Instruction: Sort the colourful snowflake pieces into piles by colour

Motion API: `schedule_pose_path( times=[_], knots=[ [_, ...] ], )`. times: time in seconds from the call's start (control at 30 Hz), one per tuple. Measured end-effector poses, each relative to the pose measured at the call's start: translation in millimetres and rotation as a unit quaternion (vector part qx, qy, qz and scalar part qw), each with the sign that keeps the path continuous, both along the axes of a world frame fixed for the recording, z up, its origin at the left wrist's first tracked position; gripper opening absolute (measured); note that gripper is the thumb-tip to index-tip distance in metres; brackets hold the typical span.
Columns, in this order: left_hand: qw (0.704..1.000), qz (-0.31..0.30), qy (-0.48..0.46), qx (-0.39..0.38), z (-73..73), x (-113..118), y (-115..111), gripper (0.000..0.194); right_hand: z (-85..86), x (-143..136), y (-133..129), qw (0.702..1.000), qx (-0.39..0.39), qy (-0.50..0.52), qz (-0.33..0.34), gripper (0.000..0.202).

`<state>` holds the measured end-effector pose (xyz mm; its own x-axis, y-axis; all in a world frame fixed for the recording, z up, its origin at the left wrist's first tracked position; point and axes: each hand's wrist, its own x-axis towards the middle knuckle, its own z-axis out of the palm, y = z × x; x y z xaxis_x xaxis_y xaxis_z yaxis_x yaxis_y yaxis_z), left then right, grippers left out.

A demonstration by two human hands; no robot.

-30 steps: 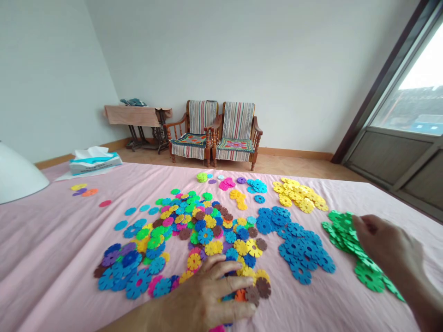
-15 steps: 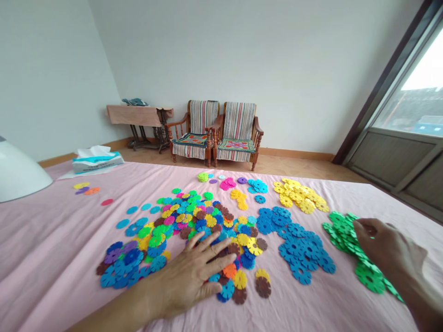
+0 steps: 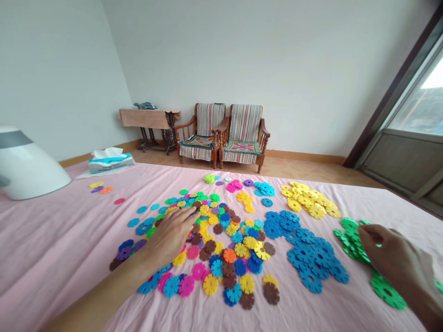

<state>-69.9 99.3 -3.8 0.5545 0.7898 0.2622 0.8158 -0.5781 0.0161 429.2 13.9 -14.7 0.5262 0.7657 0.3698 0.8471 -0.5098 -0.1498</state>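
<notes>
My left hand [image 3: 175,233] lies palm down on the left part of a spread of mixed-colour notched plastic discs [image 3: 228,255], its fingers stretched out and close together. It covers some of the discs. My right hand [image 3: 392,251] hovers at the heap of green notched discs [image 3: 351,240], with thumb and forefinger curled together. Whether a disc sits between those fingertips cannot be made out. Just left of that heap lies a large group of blue discs [image 3: 313,256]. A yellow heap [image 3: 308,198] is behind it.
Smaller groups of pink discs [image 3: 234,186] and light-blue discs [image 3: 265,189] lie farther back on the pink cloth [image 3: 86,240]. At the left stand a tissue pack [image 3: 110,161] and a white rounded object [image 3: 31,166]. Two wooden armchairs [image 3: 245,133] are beyond the table.
My left hand has slid left and away from me over the mixed discs, uncovering pink, yellow and brown ones. My right hand stays by the green heap. The view has turned slightly left.
</notes>
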Motion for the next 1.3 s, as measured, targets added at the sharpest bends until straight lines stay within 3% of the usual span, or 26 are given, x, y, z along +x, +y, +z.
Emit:
schedule_pose_path(
  times=[0.13,0.27,0.47,0.6,0.7,0.83,0.9,1.0,1.17,1.23,1.3],
  knots=[
    [0.999,0.029,-0.004,-0.038,-8.2,6.3,0.8,0.054,0.7,-12.5,0.5,0.999,-0.003,-0.02,0.026,0.035],
    [0.988,-0.052,0.024,-0.142,-5.5,13.6,-10.7,0.058,1.6,-22.0,0.3,0.998,-0.025,-0.036,0.044,0.04],
    [0.951,-0.193,-0.015,-0.24,28.4,23.8,-37.7,0.062,-2.4,-22.1,1.5,0.998,-0.028,-0.029,0.048,0.041],
    [0.922,-0.247,-0.057,-0.293,50.6,18.9,-40.6,0.047,-3.7,-21.2,2.5,0.998,-0.019,-0.015,0.057,0.042],
    [0.921,-0.205,-0.123,-0.308,50.2,9.0,-29.4,0.034,-2.8,-21.9,3.6,0.998,-0.019,-0.008,0.063,0.042],
    [0.977,-0.018,-0.13,-0.167,27.0,-4.8,-9.4,0.043,-1.0,-23.0,4.3,0.998,-0.023,0.007,0.056,0.042],
    [0.989,0.023,-0.088,-0.121,16.0,-7.7,-5.7,0.05,-0.5,-23.5,4.0,0.998,-0.031,0.008,0.055,0.043],
    [0.989,-0.022,-0.051,-0.14,13.7,-4.4,-12.3,0.048,-0.2,-24.2,3.3,0.998,-0.038,0.004,0.053,0.044],
    [0.952,-0.163,-0.055,-0.253,36.8,8.8,-29.6,0.042,0.0,-25.3,3.1,0.997,-0.033,-0.007,0.063,0.043],
    [0.939,-0.183,-0.081,-0.28,41.9,9.9,-28.8,0.04,-0.6,-25.3,3.7,0.997,-0.032,-0.005,0.064,0.045],
    [0.947,-0.157,-0.111,-0.258,40.9,6.0,-21.3,0.035,-1.6,-25.0,4.5,0.998,-0.035,-0.001,0.055,0.049]
  ],
)
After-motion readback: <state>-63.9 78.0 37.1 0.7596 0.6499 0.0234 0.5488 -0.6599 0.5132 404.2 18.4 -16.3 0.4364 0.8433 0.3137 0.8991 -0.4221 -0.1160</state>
